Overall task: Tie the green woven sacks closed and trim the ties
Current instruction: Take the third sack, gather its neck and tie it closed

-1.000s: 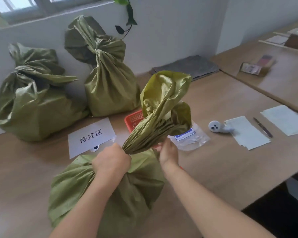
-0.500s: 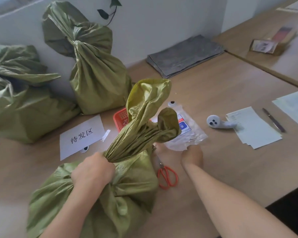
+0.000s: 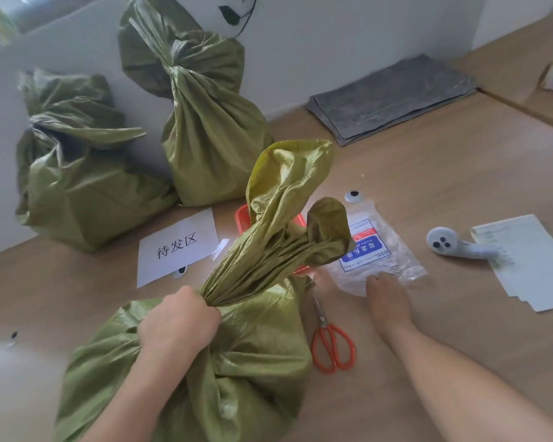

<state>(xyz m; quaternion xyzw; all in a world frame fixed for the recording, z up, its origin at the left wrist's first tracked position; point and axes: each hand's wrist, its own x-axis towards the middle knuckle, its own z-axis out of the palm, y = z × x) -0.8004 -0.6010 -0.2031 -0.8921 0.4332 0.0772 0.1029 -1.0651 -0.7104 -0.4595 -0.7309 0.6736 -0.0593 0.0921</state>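
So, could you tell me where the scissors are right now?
In the head view, the scissors lie on the table just right of the front sack, between it and the right forearm, nearer than the clear packet.

My wooden table (image 3: 460, 173) has a white paper sign (image 3: 178, 247) w/ black Chinese characters lying flat. A red plastic basket (image 3: 241, 218) sits just rt of it, mostly hidden. Grey folded sheets (image 3: 393, 97) are stacked at the back by the wall. A pale grey handheld device (image 3: 454, 245) lies w/ its handle end at a stack of white papers (image 3: 530, 263). There's a small black-and-white disc (image 3: 353, 196) toward the middle, and dark leaves (image 3: 232, 15) hang up top.
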